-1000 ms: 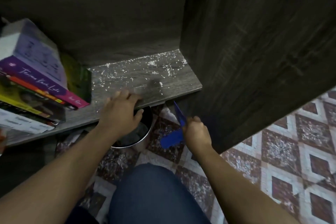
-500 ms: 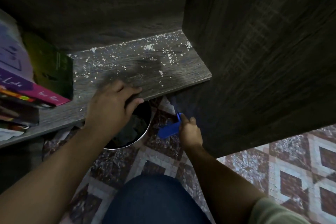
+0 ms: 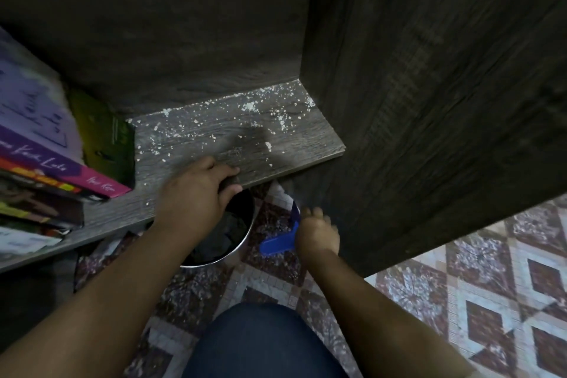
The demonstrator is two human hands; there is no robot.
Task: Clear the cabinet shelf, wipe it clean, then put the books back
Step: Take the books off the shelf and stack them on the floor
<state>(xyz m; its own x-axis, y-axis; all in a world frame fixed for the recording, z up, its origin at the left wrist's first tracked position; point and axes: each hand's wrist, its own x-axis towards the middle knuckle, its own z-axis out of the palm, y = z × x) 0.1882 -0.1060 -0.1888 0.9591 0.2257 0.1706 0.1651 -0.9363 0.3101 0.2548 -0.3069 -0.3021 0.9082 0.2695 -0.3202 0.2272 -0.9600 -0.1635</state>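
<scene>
What matters here is where the white crumbs (image 3: 245, 107) lie from each hand: they are strewn over the right part of the shelf (image 3: 300, 147), thickest along its back edge in the upper middle of the frame, so they sit up and to the right of the left hand (image 3: 196, 193) and well above the right hand (image 3: 317, 232). The shelf's long axis runs from the lower left of the frame to the cabinet side panel (image 3: 429, 101) at the right, and its front lip passes just under the left fingers (image 3: 221, 167). Those fingers lie across the lip with the thumb tucked beneath it, above a metal bowl (image 3: 242, 242) that stands on the tiled floor (image 3: 491, 285) partly under the shelf; whether the thumb clamps the lip or the bowl's rim cannot be told. The right hand is curled tight round a blue piece (image 3: 277, 244), cloth or stiff plastic I cannot say, held below the shelf front and just right of the bowl. The left hand is much the nearer to the crumbs, yet the blue piece is in the right, so a sweep would likely have to rise over the lip and draw the crumbs down and left toward the bowl. The books (image 3: 46, 163) are stacked slantwise on the shelf's left end, with a green book (image 3: 101, 132) behind them, so the clearing looks only partly done
</scene>
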